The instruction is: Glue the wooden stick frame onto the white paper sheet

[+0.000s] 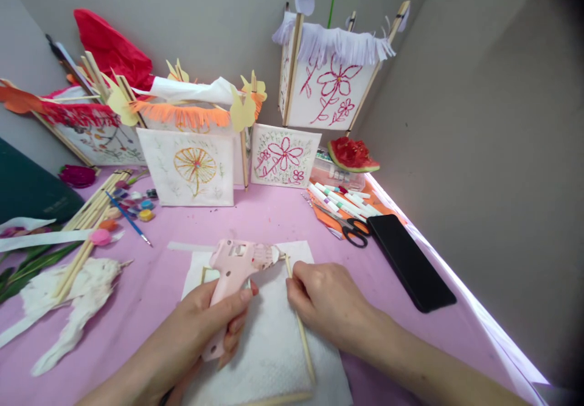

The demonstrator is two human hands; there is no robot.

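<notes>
Pointing right toward the stick (300,324), glue gun (237,272) lies diagonal.

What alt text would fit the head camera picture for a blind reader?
A person's left hand holds a pink glue gun, nozzle at the top of a wooden stick that the right hand steadies along a white paper sheet on a pink table. Behind stand flower-painted paper lanterns; scissors and a black phone lie to the right.
</notes>
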